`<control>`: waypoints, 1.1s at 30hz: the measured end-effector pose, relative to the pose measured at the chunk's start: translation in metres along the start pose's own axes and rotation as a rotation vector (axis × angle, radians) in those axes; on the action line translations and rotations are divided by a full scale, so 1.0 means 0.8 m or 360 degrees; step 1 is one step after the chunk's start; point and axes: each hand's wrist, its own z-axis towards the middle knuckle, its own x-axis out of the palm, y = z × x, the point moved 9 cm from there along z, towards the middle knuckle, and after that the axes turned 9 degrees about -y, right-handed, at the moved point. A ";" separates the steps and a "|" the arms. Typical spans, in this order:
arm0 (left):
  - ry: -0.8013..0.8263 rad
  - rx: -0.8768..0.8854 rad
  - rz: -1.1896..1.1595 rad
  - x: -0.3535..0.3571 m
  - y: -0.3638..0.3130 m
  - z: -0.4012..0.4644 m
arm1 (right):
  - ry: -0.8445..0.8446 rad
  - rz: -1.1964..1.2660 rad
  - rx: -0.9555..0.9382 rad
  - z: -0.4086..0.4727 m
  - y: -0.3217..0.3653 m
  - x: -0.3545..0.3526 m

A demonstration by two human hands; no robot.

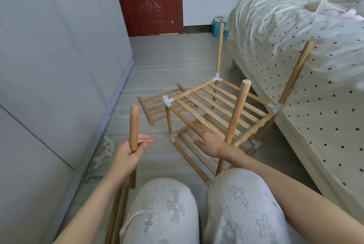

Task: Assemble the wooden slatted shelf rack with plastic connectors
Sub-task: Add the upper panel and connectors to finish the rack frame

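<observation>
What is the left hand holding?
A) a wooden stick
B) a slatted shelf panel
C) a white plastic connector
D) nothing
A: the left hand grips a loose wooden stick upright, while the spare white connectors lie on the floor by the wall.

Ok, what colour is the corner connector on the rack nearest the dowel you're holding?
White, on the corner connector, seen clearly in the head view.
</observation>
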 end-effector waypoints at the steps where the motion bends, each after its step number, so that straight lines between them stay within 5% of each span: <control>1: -0.0015 -0.0004 0.0008 -0.006 0.001 -0.001 | 0.0055 -0.0009 0.0035 0.002 -0.008 0.009; 11: -0.0181 -0.0180 0.0122 -0.013 0.031 0.003 | -0.0184 0.0207 0.0324 -0.022 -0.077 0.012; 17: -0.0194 -0.0289 -0.0281 0.005 0.026 0.023 | -0.0264 0.0019 0.0247 -0.050 -0.107 -0.011; 28: -0.0233 0.0091 -0.0837 0.003 -0.060 0.066 | -0.0114 0.0132 0.0292 -0.062 -0.123 -0.030; 33: -0.0288 0.0117 -0.0629 0.018 -0.051 0.075 | -0.0148 0.0299 0.0351 -0.064 -0.123 -0.030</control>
